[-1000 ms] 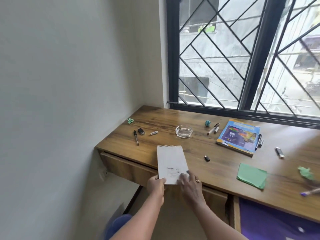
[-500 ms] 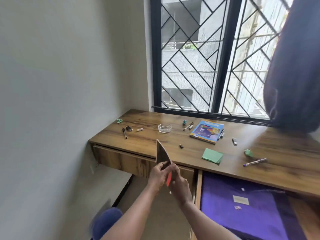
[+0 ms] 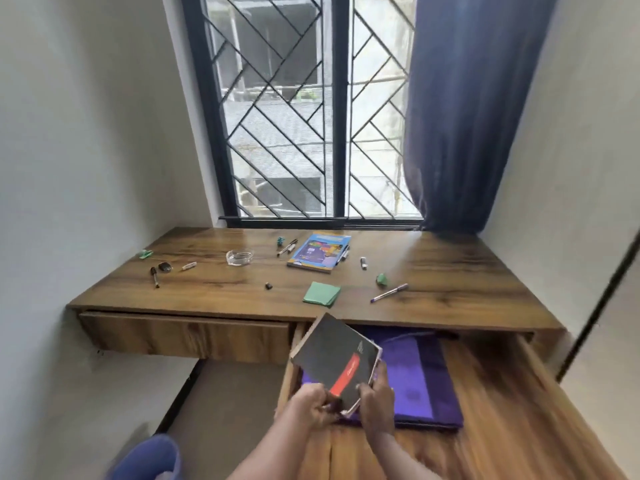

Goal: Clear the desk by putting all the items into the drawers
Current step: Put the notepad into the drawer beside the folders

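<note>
Clamped on black notebook (image 3: 337,358) at its near corner: left grip (image 3: 313,407) and right grip (image 3: 377,401), fingers curled round the cover. Held tilted over open right drawer (image 3: 502,393), directly above purple cloth (image 3: 415,375) lying in it; contact with cloth unclear. Left drawer (image 3: 183,334) closed. Well apart on counter (image 3: 225,292): green paper pad (image 3: 322,293), purple pen (image 3: 389,293), blue book (image 3: 320,252), glass ashtray (image 3: 239,257), black marker (image 3: 154,277) near left end.

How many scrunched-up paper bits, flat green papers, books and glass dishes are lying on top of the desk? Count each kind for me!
Scrunched paper bits: 3
Flat green paper: 1
Blue book: 1
Glass ashtray: 1
Total: 6
</note>
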